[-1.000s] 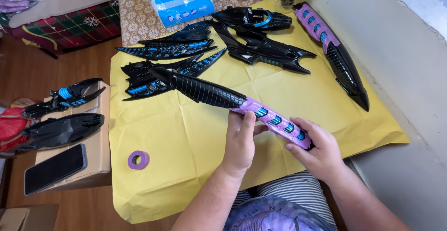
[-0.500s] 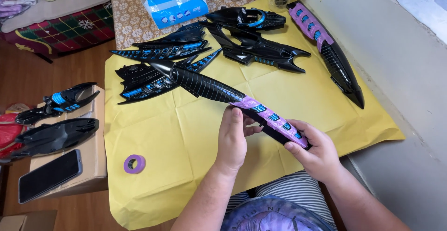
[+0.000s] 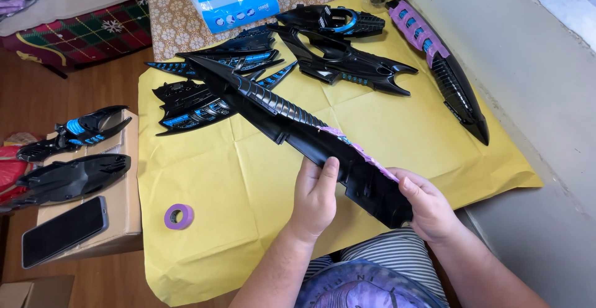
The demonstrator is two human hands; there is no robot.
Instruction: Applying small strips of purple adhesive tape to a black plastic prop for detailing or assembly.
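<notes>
Compared with the earlier frame, the long black hull piece (image 3: 298, 128) is rolled over, its dark underside up and the purple tape at its far edge. At far left, a phone (image 3: 62, 230) lies on a cardboard box (image 3: 127, 215). A purple tape roll (image 3: 179, 216) rests on the yellow paper (image 3: 248, 184) covering the worktop. The left hand (image 3: 315, 197) grips the piece at mid-length. The right hand (image 3: 428, 205) clasps its near end. A second taped hull piece (image 3: 447, 72) lies at far right.

Both hands (image 3: 372, 199) grip long black finned part (image 3: 292, 125), purple tape perhaps along edge, above yellow sheet (image 3: 248, 190).
</notes>
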